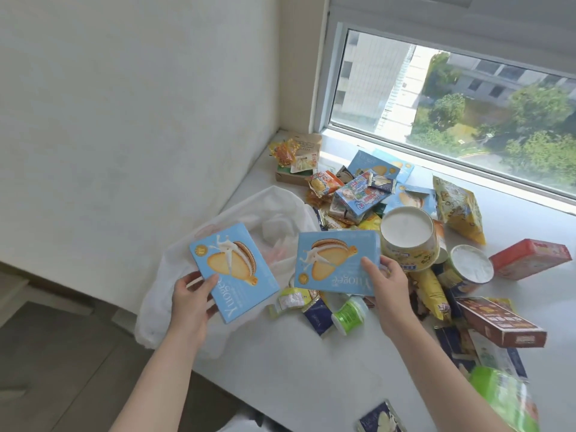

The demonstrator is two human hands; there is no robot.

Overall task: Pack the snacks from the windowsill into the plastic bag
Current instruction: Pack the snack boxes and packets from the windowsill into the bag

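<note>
My left hand (191, 296) grips a light blue biscuit box (235, 271) by its lower edge, held over the open white plastic bag (274, 210) at the left end of the windowsill (296, 369). My right hand (385, 280) holds a second light blue biscuit box (335, 263) by its lower right corner, just right of the bag's mouth. Behind and to the right lies a heap of snacks: two round tubs (406, 235) (472, 268), a yellow bag (458, 210), a red box (531, 258) and a brown box (498, 321).
A white wall stands to the left and a window (452, 104) runs behind the sill. A small green-capped bottle (349, 314) and dark blue packets lie near my right wrist. A green packet (505, 400) sits at the lower right. The floor drops away at lower left.
</note>
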